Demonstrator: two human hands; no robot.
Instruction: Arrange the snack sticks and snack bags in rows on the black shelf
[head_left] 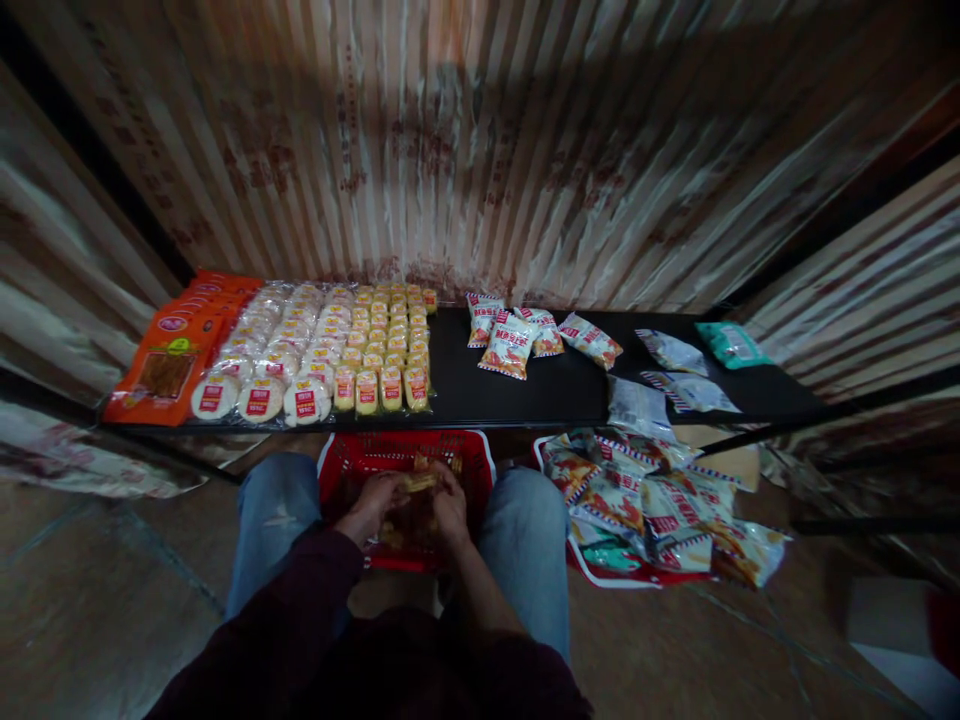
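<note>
So left hand (381,493) and right hand (451,508) grip yellow plastic-wrapped snacks (420,483) low-centre, matching rows (390,388) laid centre-left, more seemingly left in the red plastic basket (482,480).

Left hand (381,495) and right hand (450,508) both hold a small yellow packet (418,483) with the fingers, above a red basket (478,478) set between denim-covered knees (525,520). More yellowish items lie inside the basket; dim, details unclear. Black shelf (517,402) ahead, left to right: overlapping orange bags (163,370), rows of round white packs (260,398), rows of small yellow packs (391,390), loose snack bags (505,345), one teal bag (733,345) near the right end. Second basket (675,576), beside the right knee, is heaped with similar bags (679,510). Pleated curtain (450,150) hangs behind the shelf.
</note>
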